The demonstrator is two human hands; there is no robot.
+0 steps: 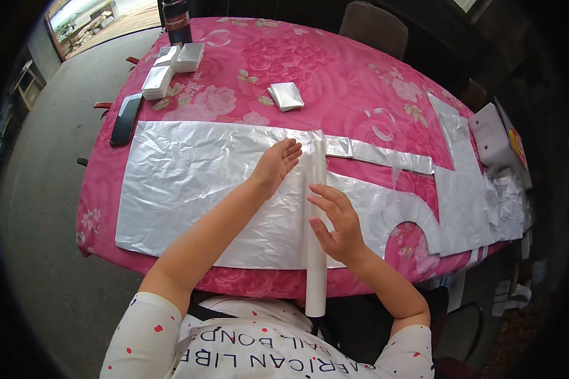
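Note:
A large stack of silvery-white plastic bags [189, 189] lies flat across the table, with curved handle cut-outs at its right end. Across the stack, pointing toward me, rests a long white tube [316, 278], its near end jutting past the table edge. My left hand [276, 165] is over the plastic left of the tube, fingers stretched out and holding nothing. On the tube's right side is my right hand [336, 224], fingers spread, fingertips at the tube; I cannot tell whether they touch it. A folded silvery strip [379, 155] extends right from the tube's far part.
Folded plastic packets [158, 81] sit at the far left, near a phone [126, 119] and a dark bottle [176, 22]. Another packet [287, 96] lies beyond the stack. More bags [464, 208] and a whitish box [489, 136] are at the right. A chair [374, 30] stands behind the pink tablecloth [284, 60].

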